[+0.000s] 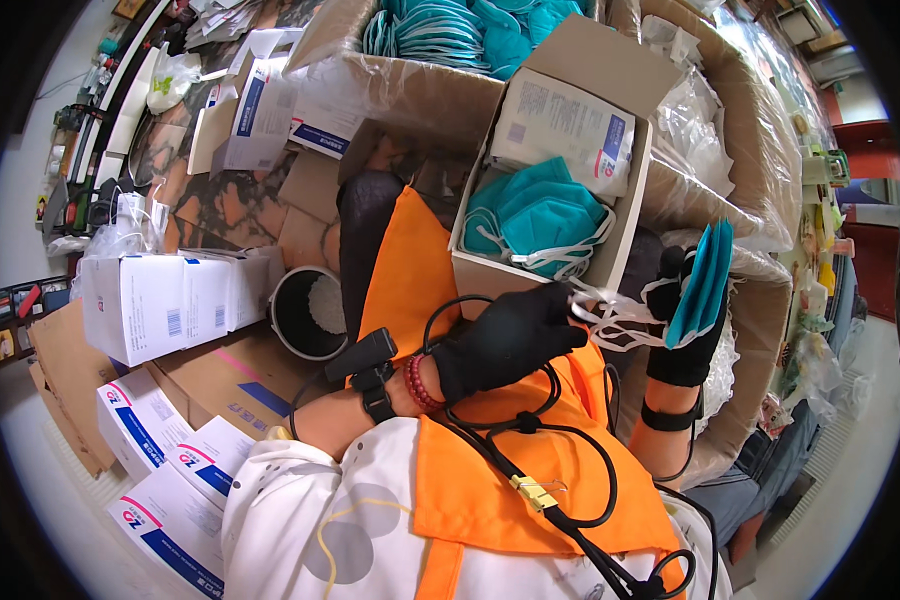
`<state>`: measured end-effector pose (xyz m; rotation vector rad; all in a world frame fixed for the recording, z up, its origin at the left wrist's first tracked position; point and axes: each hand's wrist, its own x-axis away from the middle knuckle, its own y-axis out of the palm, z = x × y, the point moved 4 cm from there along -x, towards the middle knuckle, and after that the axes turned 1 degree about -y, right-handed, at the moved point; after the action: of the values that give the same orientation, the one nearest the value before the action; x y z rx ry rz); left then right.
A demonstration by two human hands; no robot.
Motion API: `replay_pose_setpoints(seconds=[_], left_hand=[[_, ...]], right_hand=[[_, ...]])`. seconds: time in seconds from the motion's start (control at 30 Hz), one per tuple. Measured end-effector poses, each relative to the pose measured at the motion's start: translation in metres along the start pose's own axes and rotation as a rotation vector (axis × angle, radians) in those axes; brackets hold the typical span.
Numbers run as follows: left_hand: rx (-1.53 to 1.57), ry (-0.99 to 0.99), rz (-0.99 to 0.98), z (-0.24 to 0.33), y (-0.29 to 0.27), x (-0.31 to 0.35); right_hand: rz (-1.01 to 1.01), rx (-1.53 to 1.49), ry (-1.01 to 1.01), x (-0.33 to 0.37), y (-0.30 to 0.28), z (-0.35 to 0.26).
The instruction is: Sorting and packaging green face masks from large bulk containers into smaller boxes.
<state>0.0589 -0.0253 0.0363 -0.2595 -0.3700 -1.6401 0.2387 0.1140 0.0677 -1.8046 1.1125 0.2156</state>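
My right hand (682,362), in a black glove, is closed round a small stack of teal folded face masks (707,285), held upright. White ear loops (625,322) hang from the masks toward the left. My left hand (505,340), also black-gloved, reaches across my lap with its fingers drawn together on these loops. Just beyond it, an open white carton (625,235) rests on my knees. Inside lie more teal masks (550,215) with loose white loops, and behind them a white printed packet (565,130).
Ahead stands a big plastic-lined cardboard box (400,90) full of teal masks (435,35). A second lined box (760,150) is at my right. To the left are a dark bin (315,335), a row of white cartons (170,305) and several flat white-and-blue boxes (175,520). Black cables (570,520) cross my orange apron.
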Motion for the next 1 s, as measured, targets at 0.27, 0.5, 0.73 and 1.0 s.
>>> replay_pose_setpoints(seconds=[0.27, 0.5, 0.73, 1.0], left_hand=[[-0.124, 0.046, -0.336, 0.046, 0.002, 0.021], [-0.107, 0.325, 0.007, 0.042, -0.009, 0.01], [0.045, 0.297, -0.002, 0.031, -0.012, 0.003], [-0.088, 0.75, 0.007, 0.058, -0.033, -0.009]], right_hand=[[0.541, -1.05, 1.239, 0.007, 0.014, -0.031], [0.354, -0.824, 1.09, 0.019, 0.016, -0.033], [0.282, -0.783, 1.128, 0.042, 0.026, -0.033], [0.083, -1.153, 1.157, 0.017, 0.047, -0.041]])
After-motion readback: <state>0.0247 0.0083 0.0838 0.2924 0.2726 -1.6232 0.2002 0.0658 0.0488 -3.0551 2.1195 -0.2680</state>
